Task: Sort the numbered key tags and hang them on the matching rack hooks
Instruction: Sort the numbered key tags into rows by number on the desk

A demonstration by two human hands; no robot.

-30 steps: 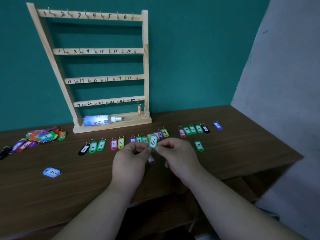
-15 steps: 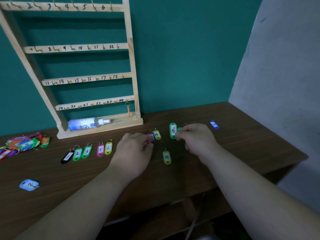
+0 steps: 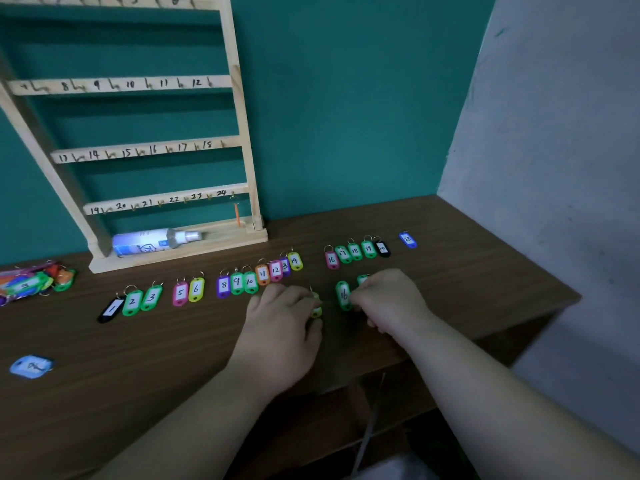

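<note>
Right hand: The right hand (image 3: 388,299) is curling its fingers against the right edge of the green tag 16 (image 3: 343,295) and appears to be pinching it low over the table (image 3: 485,282).
Left hand: The left hand (image 3: 280,327) is lying knuckles up with its fingers curled over a yellow tag (image 3: 316,308). I cannot tell whether it is gripping that tag.
Hands together: They are working apart, side by side, each at its own tag.
Row: The sorted tags are lying face up across the table, running from the black tag 1 (image 3: 110,309) to the blue tag 23 (image 3: 407,239).
Rack: The rack (image 3: 239,133) is standing against the wall, with one orange tag (image 3: 237,214) hanging under hook 24.
Step, as judged: The green tag 16 is being placed into the row.
Doing it well: A pink tag (image 3: 331,259) beside 17 is reading as 15 or 16, so the digits are worth checking first. The green tag is best laid flat, face up, just beside its neighbour without nudging the others.
Hidden: A second green tag (image 3: 362,279) is showing only its top behind the right knuckles. The yellow tag's number is covered.
Cut off or unclear: The rack's top rail is running out of frame. The tag pile (image 3: 31,282) at the left is blurring together.
</note>
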